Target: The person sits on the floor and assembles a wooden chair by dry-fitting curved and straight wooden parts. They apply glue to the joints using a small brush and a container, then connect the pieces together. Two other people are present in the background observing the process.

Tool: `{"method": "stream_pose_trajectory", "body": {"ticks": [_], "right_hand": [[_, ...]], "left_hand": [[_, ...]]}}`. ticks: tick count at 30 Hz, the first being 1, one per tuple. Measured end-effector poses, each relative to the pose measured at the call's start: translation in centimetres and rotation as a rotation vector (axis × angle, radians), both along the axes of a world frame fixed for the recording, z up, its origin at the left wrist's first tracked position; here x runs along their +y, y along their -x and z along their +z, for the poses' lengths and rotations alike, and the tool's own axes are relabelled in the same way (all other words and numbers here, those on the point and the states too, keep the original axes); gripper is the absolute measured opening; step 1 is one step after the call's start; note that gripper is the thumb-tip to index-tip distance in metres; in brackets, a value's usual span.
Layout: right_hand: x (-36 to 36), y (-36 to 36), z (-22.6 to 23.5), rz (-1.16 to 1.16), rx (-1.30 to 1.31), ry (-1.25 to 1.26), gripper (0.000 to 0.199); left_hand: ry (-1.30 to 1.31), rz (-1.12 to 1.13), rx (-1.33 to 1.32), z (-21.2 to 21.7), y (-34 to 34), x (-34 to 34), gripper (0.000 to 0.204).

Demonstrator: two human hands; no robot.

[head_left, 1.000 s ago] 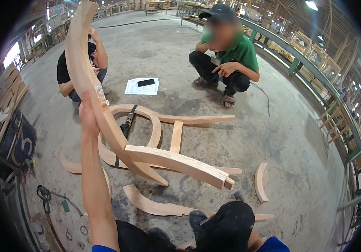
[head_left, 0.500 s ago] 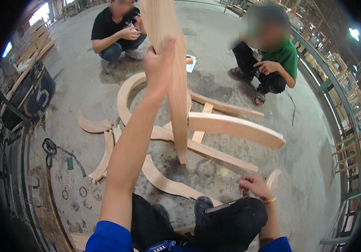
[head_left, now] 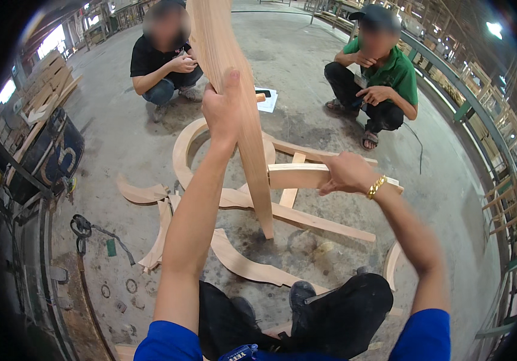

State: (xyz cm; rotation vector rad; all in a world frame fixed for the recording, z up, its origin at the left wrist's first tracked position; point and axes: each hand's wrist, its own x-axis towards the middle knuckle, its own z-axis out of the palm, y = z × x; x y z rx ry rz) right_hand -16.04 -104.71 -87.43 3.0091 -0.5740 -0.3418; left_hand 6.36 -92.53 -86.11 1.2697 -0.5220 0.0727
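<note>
My left hand (head_left: 222, 108) is closed round a long, tapered wooden leg (head_left: 251, 141), held upright, its narrow end near the floor. A curved wooden rail (head_left: 297, 176) juts out to the right from the leg's side. Over that rail lies my right hand (head_left: 351, 173), its fingers bent round the piece; a gold bracelet is on the wrist. Below and behind is a pale wooden assembly with a rounded frame (head_left: 181, 150), long side bars (head_left: 324, 224) and a crosspiece (head_left: 290, 195). Where the rail meets the leg is partly hidden.
Loose curved wooden pieces lie on the concrete floor: one near my feet (head_left: 246, 265), others at left (head_left: 141, 191) and right (head_left: 392, 265). A black strap (head_left: 84, 228) lies left. Two people crouch opposite, in black (head_left: 150, 66) and green (head_left: 397, 78); paper (head_left: 267, 102) lies between them.
My right hand has risen from beside my knee onto the curved rail. My left hand keeps its grip on the leg. The person in green now has a hand near the face.
</note>
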Motion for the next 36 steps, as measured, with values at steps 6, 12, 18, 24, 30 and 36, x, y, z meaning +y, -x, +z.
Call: {"method": "stream_pose_trajectory", "body": {"ticks": [6,12,18,24,30,36], "right_hand": [[-0.8,2.2,1.5,0.012,0.096,-0.024,0.049],[-1.6,3.6,3.1,0.039,0.056,-0.044,0.043],[-1.1,5.7,0.3,-0.030,-0.063,-0.066,0.046],[-2.6,9.4,-2.7,0.179,-0.194,-0.533,0.041],[0.8,10.8,-2.0,-0.235,-0.037,-0.797,0.040],[0.2,12.2,-0.4,-0.237,0.048,-0.662,0.041]], "left_hand": [[-0.207,-0.075,0.079,-4.9,0.0,-1.0,0.053],[0.145,-0.150,0.007,-3.0,0.8,-3.1,0.049],[-0.070,-0.296,0.021,-0.7,2.0,-3.0,0.046],[0.082,-0.387,0.014,0.1,7.6,-3.8,0.058],[-0.121,-0.370,-0.246,-2.9,11.5,-2.6,0.056],[-0.131,-0.420,-0.222,-3.4,13.3,-2.7,0.056]]}}
